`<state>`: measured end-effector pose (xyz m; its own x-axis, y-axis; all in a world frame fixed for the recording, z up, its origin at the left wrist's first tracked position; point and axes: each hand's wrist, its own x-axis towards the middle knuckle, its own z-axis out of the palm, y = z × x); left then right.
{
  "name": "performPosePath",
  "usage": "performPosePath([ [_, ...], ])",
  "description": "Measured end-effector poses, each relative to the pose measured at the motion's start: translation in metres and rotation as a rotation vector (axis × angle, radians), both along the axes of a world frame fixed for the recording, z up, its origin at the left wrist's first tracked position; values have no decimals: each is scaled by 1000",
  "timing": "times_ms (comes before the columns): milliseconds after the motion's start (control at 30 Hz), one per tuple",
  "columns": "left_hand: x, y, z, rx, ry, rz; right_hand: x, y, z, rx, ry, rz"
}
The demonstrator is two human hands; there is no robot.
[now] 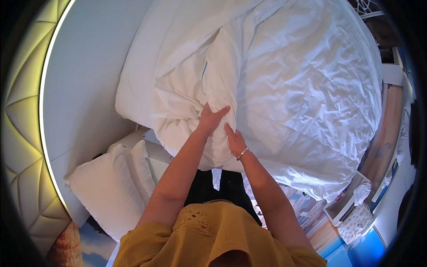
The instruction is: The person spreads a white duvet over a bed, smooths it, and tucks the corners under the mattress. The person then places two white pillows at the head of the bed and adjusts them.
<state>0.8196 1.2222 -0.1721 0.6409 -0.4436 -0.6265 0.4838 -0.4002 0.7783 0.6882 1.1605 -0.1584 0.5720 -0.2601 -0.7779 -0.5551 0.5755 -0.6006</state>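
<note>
A white duvet (310, 83) lies rumpled over the bed before me, its left part bunched and folded towards the near edge. My left hand (212, 118) presses on the bunched white fabric, thumb and fingers spread apart, some fingertips hidden in its folds. Just right of it and lower, my right hand (235, 140) holds the edge of the same bunch, with a bracelet on the wrist. A thin blue strip (203, 77) shows on the fabric beyond my left hand.
Two white pillows (103, 187) rest at the lower left, beside the bed. A padded headboard panel (23, 133) with a light strip curves along the far left. At the lower right stand an open white drawer or tray (333, 212) and a patterned bag (357, 223).
</note>
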Motion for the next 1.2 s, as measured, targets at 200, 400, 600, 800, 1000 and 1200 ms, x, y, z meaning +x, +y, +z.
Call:
performPosePath([
  [200, -16, -15, 32, 327, -1007, -378, -19, -40, -8, -39, -264, -156],
  [400, -90, -26, 13, 87, -998, -667, 27, -82, -17, -536, 180, -17],
  [600, -50, -31, 33, -139, -744, -624, 9, -89, -44, -768, 195, 6],
  [800, -57, -43, -18, -6, -579, 3, 13, -84, -30, -540, -25, -70],
  [1000, -26, -77, 3, -5, -204, -161, 6, -90, -49, -387, -168, -67],
  [1200, -17, -82, -26, 119, -220, -136, 8, -108, -56, -185, -41, 137],
])
